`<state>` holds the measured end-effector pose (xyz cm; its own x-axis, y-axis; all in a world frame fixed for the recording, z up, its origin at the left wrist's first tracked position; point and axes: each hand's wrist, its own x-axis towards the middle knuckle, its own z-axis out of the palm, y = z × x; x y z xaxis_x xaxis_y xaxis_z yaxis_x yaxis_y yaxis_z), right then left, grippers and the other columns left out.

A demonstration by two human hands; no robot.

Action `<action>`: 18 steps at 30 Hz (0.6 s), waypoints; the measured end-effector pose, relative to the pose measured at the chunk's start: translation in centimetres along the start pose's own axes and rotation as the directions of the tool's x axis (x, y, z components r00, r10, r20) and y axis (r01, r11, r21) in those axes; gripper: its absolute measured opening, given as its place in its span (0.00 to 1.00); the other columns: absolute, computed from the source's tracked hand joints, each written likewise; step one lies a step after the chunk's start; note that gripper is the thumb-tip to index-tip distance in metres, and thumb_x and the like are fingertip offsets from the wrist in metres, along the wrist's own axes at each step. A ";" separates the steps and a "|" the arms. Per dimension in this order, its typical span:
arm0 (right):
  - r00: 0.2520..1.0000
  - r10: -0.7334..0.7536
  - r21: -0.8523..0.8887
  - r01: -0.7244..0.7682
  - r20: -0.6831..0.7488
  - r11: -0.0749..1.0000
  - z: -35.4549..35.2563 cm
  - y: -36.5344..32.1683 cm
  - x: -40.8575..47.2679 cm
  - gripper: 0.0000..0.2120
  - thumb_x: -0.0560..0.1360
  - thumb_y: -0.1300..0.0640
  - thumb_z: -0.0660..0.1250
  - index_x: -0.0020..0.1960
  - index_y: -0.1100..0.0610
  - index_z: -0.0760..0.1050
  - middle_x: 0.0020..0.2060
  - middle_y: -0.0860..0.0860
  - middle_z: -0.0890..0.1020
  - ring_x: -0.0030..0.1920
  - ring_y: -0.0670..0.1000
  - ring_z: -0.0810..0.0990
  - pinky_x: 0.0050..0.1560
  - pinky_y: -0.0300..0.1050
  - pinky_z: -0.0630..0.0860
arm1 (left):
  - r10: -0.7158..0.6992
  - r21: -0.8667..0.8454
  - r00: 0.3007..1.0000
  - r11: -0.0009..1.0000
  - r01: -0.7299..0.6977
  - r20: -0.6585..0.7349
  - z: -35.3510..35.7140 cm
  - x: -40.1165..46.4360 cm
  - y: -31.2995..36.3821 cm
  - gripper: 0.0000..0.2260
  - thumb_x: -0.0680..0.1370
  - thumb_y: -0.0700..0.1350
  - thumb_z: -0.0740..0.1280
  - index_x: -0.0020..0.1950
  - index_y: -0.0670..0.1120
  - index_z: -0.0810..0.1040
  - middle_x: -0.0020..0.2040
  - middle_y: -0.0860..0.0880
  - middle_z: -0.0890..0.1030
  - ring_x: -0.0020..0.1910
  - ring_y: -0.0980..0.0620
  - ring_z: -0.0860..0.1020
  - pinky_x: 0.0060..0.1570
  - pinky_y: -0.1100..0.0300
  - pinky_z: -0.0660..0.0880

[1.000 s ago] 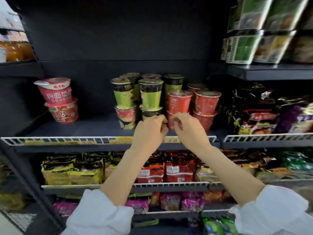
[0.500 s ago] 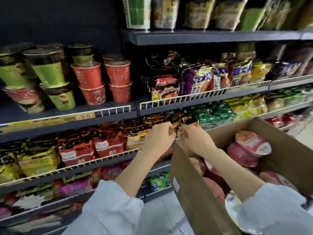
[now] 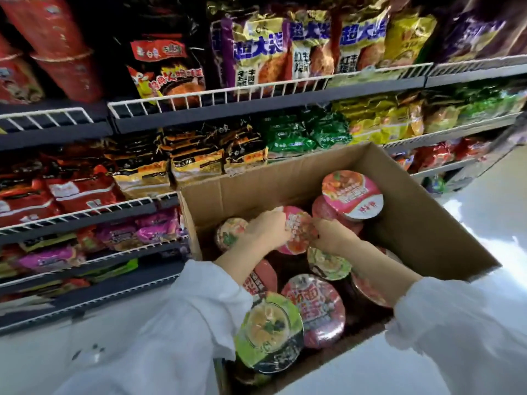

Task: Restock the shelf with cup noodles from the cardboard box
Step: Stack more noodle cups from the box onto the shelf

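Down inside the cardboard box [image 3: 422, 223], both hands close on one red-lidded cup [image 3: 299, 232].

Left hand [image 3: 263, 233] and right hand [image 3: 332, 238] sit on opposite sides of that cup's lid, fingers curled against it in a narrow grip (whether it is lifted clear or merely touched, the blur hides). Other cups lie around it, among them a pink-lidded cup [image 3: 352, 193] propped high at the far side and a green-lidded cup [image 3: 269, 332] tilted at the near edge. The shelf [image 3: 256, 92] stands just beside the box, with red cups [image 3: 57, 44] at upper left. Likely risks: pulling the cup up could topple its loosely stacked neighbours, and pinching the thin lid may dent or peel it.
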<state>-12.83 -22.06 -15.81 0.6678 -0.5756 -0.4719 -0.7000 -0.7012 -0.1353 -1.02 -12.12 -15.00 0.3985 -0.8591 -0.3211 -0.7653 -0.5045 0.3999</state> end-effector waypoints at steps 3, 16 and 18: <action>0.986 0.032 -0.146 -0.008 0.163 0.989 1.7 2.0 0.8 0.33 0.79 0.53 0.58 0.77 0.62 0.45 0.72 0.63 0.61 0.73 0.63 0.57 0.72 0.52 0.54 | -0.006 0.034 0.994 0.999 0.003 0.106 3.1 2.1 0.3 0.16 0.77 0.48 0.62 0.59 0.40 0.75 0.59 0.40 0.76 0.60 0.39 0.74 0.56 0.47 0.74; 0.964 -0.072 -0.423 0.178 0.255 0.889 2.6 3.0 2.1 0.55 0.63 0.37 0.73 0.76 0.53 0.45 0.72 0.64 0.54 0.73 0.66 0.52 0.68 0.60 0.63 | -0.058 0.046 0.930 0.998 0.044 0.364 7.5 4.2 -1.9 0.21 0.77 0.47 0.64 0.70 0.44 0.69 0.66 0.43 0.73 0.62 0.42 0.74 0.58 0.55 0.73; 0.968 -0.112 -0.348 0.187 0.224 0.919 0.6 2.0 1.4 0.53 0.63 0.39 0.72 0.76 0.52 0.45 0.72 0.64 0.54 0.72 0.66 0.51 0.68 0.61 0.62 | -0.070 0.017 0.937 0.998 0.068 0.343 7.1 4.0 -1.9 0.18 0.78 0.45 0.62 0.67 0.42 0.72 0.63 0.42 0.76 0.60 0.42 0.75 0.56 0.56 0.73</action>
<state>-13.42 -24.00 -17.27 0.6686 -0.3846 -0.6364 -0.4303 -0.8981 0.0906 -1.55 -13.99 -23.16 0.2533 -0.7398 -0.6234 -0.7448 -0.5604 0.3623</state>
